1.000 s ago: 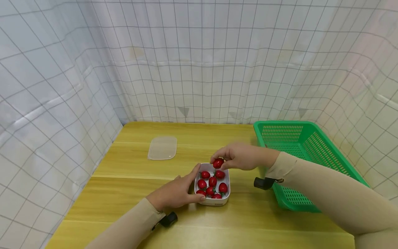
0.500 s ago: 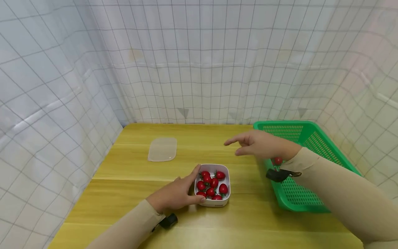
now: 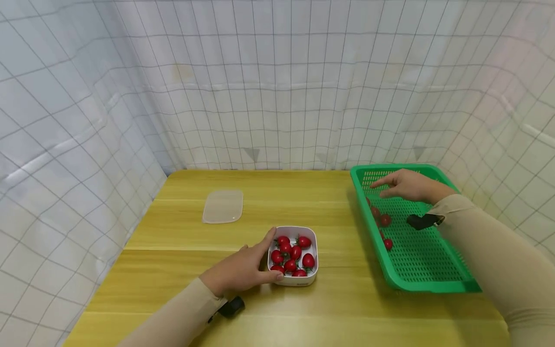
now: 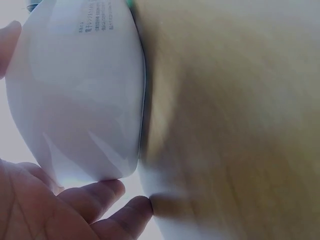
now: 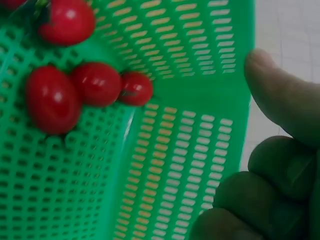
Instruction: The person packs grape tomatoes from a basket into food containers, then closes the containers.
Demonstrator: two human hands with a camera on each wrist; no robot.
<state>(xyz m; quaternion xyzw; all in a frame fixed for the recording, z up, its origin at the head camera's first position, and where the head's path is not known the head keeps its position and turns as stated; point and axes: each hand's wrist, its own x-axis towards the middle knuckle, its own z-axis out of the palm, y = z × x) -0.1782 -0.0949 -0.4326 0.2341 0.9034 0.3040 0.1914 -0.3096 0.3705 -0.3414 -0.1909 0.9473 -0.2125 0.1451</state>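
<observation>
My left hand (image 3: 243,270) grips the left side of a white square food container (image 3: 295,281), thumb near its front corner and index finger at the back-left corner. Inside lie several red cherry tomatoes (image 3: 296,252) with green stems. The left wrist view shows fingers against the container's smooth wall (image 4: 75,100), which has small printed text. Over the back of a green plastic basket (image 3: 422,260), my right hand (image 3: 409,185) hovers with nothing in it, index finger stretched out and the other fingers bent. Several more cherry tomatoes (image 5: 53,100) lie in the basket along its left side.
A translucent square lid (image 3: 223,207) lies flat on the yellow wooden table (image 3: 182,255), behind and left of the container. Grid-patterned white curtains (image 3: 295,106) surround the table at the back and sides. The basket stands at the table's right.
My right hand has released a cherry tomato into the container, then moved right and away until above the basket. My left hand keeps its grip on the container.
</observation>
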